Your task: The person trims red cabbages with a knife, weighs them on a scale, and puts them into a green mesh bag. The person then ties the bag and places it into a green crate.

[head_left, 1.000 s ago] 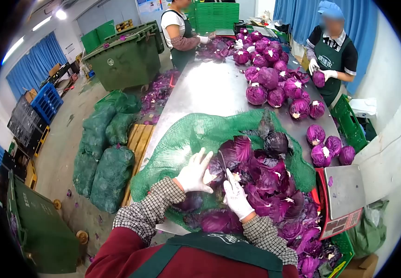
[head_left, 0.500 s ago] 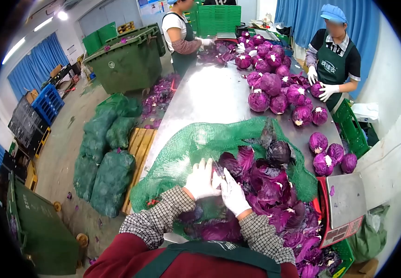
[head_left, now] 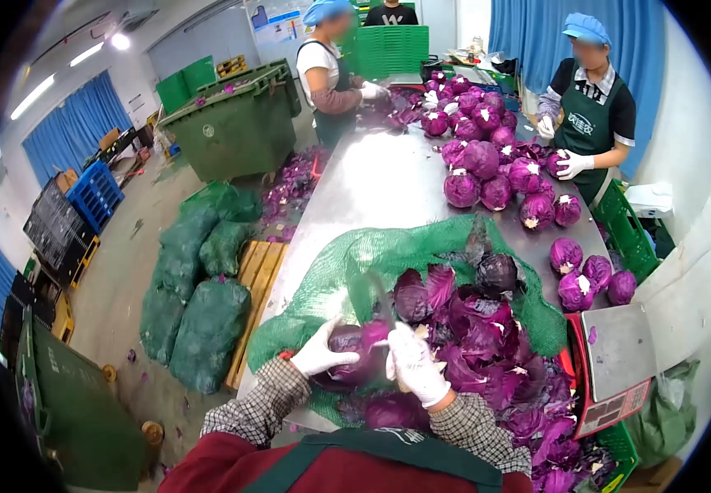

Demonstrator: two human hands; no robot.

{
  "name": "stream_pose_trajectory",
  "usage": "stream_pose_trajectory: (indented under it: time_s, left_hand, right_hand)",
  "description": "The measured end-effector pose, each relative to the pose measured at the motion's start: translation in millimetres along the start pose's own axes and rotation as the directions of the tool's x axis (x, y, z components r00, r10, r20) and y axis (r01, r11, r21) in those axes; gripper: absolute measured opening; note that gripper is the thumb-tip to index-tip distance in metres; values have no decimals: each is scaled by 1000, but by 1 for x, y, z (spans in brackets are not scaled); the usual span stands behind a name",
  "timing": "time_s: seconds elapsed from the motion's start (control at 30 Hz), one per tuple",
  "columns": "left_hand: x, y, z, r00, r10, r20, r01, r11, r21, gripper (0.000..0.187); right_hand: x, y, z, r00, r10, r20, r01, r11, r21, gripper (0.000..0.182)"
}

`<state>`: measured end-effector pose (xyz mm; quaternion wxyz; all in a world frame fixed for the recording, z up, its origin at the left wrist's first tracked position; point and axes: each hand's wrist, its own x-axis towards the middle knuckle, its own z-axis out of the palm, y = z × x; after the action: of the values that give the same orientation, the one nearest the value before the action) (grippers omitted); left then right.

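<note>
My left hand, in a white glove, is closed round the side of a dark red cabbage at the near edge of the table. Beside it, my gloved right hand grips a knife, whose blade points up and away and is smeared by motion. The handle is hidden in my fingers. Under and beyond both hands spreads a green mesh sack. Loose purple cabbage leaves heap up to the right of my right hand.
Trimmed red cabbages cover the right side of the metal table. A red scale stands at the right edge. Two co-workers in aprons work farther along. Filled mesh sacks and a green bin stand left.
My hands were close together over the mesh; now they are apart, the left lower on the cabbage. The knife has swung upright. The right-hand co-worker's hands have moved apart.
</note>
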<state>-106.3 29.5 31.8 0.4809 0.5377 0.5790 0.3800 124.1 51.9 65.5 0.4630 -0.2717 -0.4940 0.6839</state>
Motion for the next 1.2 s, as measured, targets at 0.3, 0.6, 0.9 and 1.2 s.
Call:
stream_pose_trajectory:
  time_s: [0.3,0.6,0.9,1.2]
  left_hand:
    - [15,16,4,997,-53,57,54,999,-9,80]
    - [6,35,49,958,285,-39,-211,786,581,70]
    - [-17,57,80,919,392,-28,-274,689,671,99]
    - [-4,43,51,975,167,145,-219,636,740,97]
  right_hand:
    - [23,-81,-115,836,-520,-174,81,430,-899,60]
    - [11,6,-34,949,274,-157,-312,893,-325,33]
    - [8,-9,-20,997,33,-73,-64,875,-480,18]
    - [21,-106,-52,848,-375,-374,121,824,-553,35]
